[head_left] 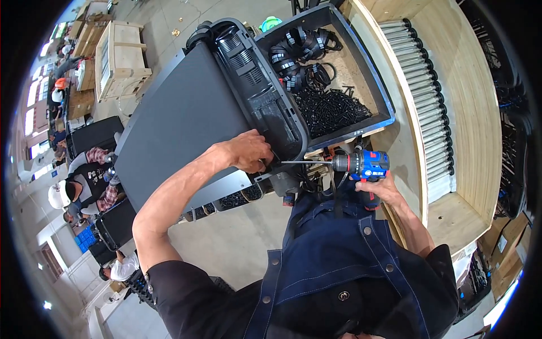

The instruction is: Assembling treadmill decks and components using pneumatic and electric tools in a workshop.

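Note:
My right hand (383, 187) grips a blue and black cordless drill (367, 164). A long thin bit (305, 162) runs left from its chuck to the near corner of a black frame (299, 135). At that corner my left hand (248, 151) has its fingers curled down against the frame's edge. What those fingers hold, if anything, is hidden. The frame belongs to a large machine with a wide dark grey belt (186, 107), like a treadmill. An open compartment with a dark motor housing (248, 68) lies beyond my left hand.
Beyond the drill sits a blue-rimmed bin (389, 116) with many black screws (333, 110) and black coiled straps (302, 48). A wooden crate (480, 113) at the right holds a row of metal rollers (420, 85). At far left, people (84, 186) stand by similar machines.

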Action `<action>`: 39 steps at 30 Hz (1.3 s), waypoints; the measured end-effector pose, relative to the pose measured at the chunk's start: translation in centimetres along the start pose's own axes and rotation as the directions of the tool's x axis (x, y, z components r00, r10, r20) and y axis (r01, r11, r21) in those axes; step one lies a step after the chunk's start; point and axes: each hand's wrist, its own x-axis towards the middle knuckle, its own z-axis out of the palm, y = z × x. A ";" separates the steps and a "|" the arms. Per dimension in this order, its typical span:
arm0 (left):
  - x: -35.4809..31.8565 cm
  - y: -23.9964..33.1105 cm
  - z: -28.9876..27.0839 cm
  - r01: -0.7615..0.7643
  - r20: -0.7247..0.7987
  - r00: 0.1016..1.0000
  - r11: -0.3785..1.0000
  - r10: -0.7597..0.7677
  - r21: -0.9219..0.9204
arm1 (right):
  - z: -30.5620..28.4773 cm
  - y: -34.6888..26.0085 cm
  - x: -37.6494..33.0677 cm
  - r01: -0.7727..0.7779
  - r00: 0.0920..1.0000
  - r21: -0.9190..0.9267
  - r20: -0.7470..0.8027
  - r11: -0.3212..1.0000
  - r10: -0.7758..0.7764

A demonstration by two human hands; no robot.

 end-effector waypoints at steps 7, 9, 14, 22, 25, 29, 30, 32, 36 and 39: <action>0.1 0.0 -0.2 0.005 -0.019 1.000 1.000 -0.005 -0.015 | -0.5 0.4 0.9 0.125 0.988 -0.116 0.104 0.985 -0.114; -0.3 0.2 0.3 0.024 -0.015 1.000 0.999 -0.024 -0.022 | -0.7 -0.3 1.5 0.163 0.984 -0.211 0.109 0.964 -0.143; 0.0 -0.5 0.7 -0.033 -0.061 0.997 0.997 0.037 0.073 | -1.6 -4.3 3.8 -0.184 0.958 -0.184 0.184 0.965 0.218; -0.2 -0.8 0.9 -0.047 -0.081 0.995 0.998 0.051 0.050 | -0.7 -5.6 4.4 -0.062 0.975 -0.269 0.190 0.961 0.116; 0.0 -1.4 1.0 -0.061 -0.113 0.992 0.998 0.060 -0.007 | -0.5 -6.3 4.6 -0.076 0.973 -0.274 0.191 0.959 0.132; 0.0 -1.3 1.0 -0.062 -0.159 0.986 0.995 0.049 -0.078 | -0.4 -7.0 5.2 -0.115 0.963 -0.275 0.206 0.955 0.175; 0.0 -1.2 0.7 -0.062 -0.160 0.986 0.995 0.049 -0.077 | -0.4 -7.3 5.3 -0.122 0.958 -0.272 0.218 0.955 0.184; -0.2 -0.8 0.3 -0.013 -0.108 0.994 0.995 0.002 -0.097 | 0.0 -8.3 5.4 -0.109 0.956 -0.254 0.237 0.961 0.171; -1.2 0.1 -1.0 0.101 -0.032 0.993 0.967 -0.112 -0.232 | 0.1 -8.8 6.4 -0.188 0.928 -0.301 0.257 0.935 0.269; -2.5 -0.3 0.0 0.003 -0.214 0.976 0.978 -0.049 -0.210 | 0.6 -9.1 6.6 -0.150 0.931 -0.281 0.282 0.948 0.231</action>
